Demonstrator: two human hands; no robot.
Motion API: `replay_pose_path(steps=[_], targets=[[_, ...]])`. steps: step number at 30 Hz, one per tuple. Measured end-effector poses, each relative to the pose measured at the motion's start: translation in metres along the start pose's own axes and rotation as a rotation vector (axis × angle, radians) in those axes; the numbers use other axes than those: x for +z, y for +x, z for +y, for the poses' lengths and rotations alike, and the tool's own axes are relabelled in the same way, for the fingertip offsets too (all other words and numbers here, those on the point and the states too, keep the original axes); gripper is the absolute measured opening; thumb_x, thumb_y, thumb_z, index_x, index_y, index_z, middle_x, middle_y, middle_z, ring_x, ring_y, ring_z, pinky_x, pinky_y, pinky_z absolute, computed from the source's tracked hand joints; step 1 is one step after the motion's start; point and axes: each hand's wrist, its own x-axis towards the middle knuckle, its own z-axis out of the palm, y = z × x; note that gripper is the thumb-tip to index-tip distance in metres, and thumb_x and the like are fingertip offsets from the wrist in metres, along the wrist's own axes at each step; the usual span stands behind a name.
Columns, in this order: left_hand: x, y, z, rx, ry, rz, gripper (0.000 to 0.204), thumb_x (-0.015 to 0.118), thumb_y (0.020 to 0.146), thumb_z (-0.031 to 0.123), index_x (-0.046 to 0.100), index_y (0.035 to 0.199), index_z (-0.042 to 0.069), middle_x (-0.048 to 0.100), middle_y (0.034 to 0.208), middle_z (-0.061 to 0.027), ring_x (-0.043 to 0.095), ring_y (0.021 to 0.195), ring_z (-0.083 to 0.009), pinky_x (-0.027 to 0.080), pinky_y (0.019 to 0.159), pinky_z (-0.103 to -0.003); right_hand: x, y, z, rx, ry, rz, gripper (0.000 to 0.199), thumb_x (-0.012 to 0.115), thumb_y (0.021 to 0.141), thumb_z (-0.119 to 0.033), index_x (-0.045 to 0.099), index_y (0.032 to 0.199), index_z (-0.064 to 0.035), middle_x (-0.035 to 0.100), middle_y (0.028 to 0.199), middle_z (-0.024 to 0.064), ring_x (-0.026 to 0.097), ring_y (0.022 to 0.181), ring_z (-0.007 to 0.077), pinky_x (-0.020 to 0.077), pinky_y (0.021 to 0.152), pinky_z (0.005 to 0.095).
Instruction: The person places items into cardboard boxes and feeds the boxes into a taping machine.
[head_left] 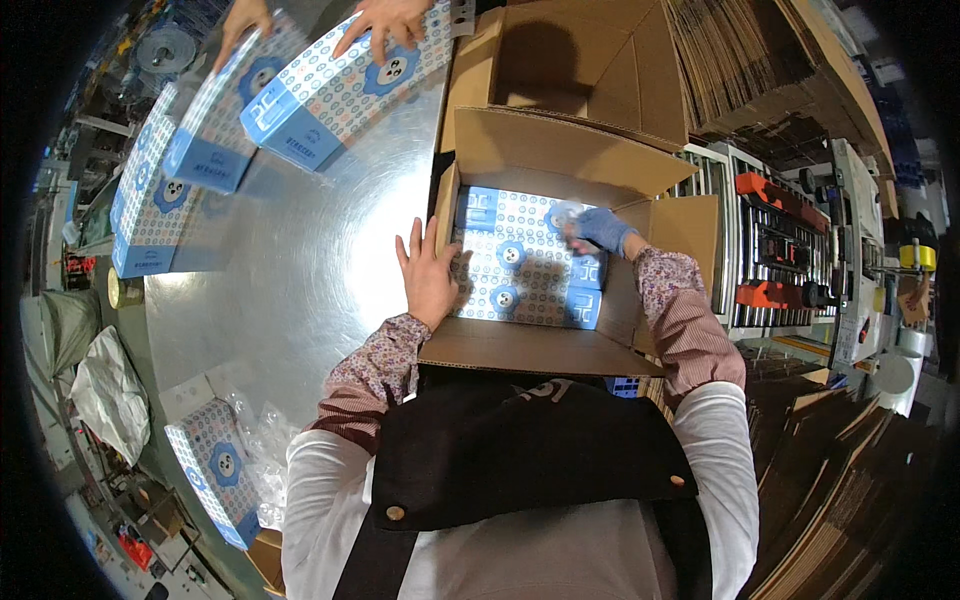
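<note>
In front of me stands an open cardboard carton (540,345) with its flaps folded out. Inside lie several blue-and-white patterned boxes (535,265), packed flat side by side. My left hand (428,275) is bare and rests at the carton's left wall, its fingers spread and the thumb side toward the boxes. My right hand (600,232), in a blue glove with fingertips showing, is over the boxes at the upper right of the carton. Its fingertips are smeared by motion, so I cannot make out whether they hold anything.
At the upper left a co-worker's hands (390,25) touch patterned boxes on the metal table (290,260). Another open carton (560,60) adjoins mine at the far side. A roller conveyor with an orange-and-black machine (785,240) stands right; flattened cardboard (740,60) is stacked beyond.
</note>
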Motion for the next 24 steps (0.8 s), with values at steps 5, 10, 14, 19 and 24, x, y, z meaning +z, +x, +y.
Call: replay_pose_path(steps=[5,10,14,19,24], targets=[[-0.004,0.001,0.006,-0.032,0.042,-0.002,0.044,0.061,0.062,-0.008,0.066,0.101,0.011,0.037,0.143,-0.0190,0.022,0.139,-0.0380,0.010,0.113,-0.056,0.019,0.012,-0.017,0.541,0.077,0.180,0.039,0.063,0.080,-0.028,0.059,0.111,-0.0043,0.062,0.104,0.0213,0.061,0.096,0.0362,0.0495,0.085,0.0428],[0.001,-0.003,0.000,-0.037,0.059,0.046,0.040,0.061,0.063,-0.006,0.067,0.098,0.011,0.038,0.143,-0.0188,0.023,0.138,-0.0382,0.011,0.113,-0.056,0.079,-0.016,-0.016,0.354,-0.131,0.072,0.025,0.060,0.080,-0.019,0.061,0.101,-0.0045,0.057,0.113,0.0222,0.059,0.098,0.0397,0.0490,0.085,0.0445],[0.001,0.000,0.005,-0.007,0.038,0.029,0.038,0.063,0.063,-0.006,0.067,0.098,0.010,0.037,0.142,-0.0195,0.023,0.138,-0.0382,0.010,0.113,-0.057,0.118,-0.001,-0.006,-0.043,-0.054,0.050,0.016,0.060,0.081,-0.015,0.065,0.093,-0.0069,0.064,0.094,0.0190,0.062,0.090,0.0366,0.0500,0.081,0.0432],[0.004,-0.009,-0.004,-0.028,0.048,0.048,0.039,0.065,0.062,-0.006,0.068,0.098,0.009,0.037,0.141,-0.0196,0.022,0.138,-0.0378,0.010,0.113,-0.057,0.097,0.007,-0.046,0.112,-0.325,0.104,0.023,0.055,0.083,-0.025,0.069,0.087,-0.0059,0.067,0.085,0.0170,0.066,0.082,0.0346,0.0529,0.072,0.0432],[0.004,-0.004,0.002,-0.030,0.021,0.065,0.035,0.060,0.067,-0.005,0.067,0.096,0.013,0.042,0.139,-0.0180,0.025,0.137,-0.0384,0.013,0.112,-0.056,0.038,-0.012,-0.034,0.293,-0.113,-0.128,0.023,0.060,0.082,-0.024,0.069,0.091,-0.0049,0.068,0.079,0.0176,0.067,0.064,0.0294,0.0543,0.061,0.0378]])
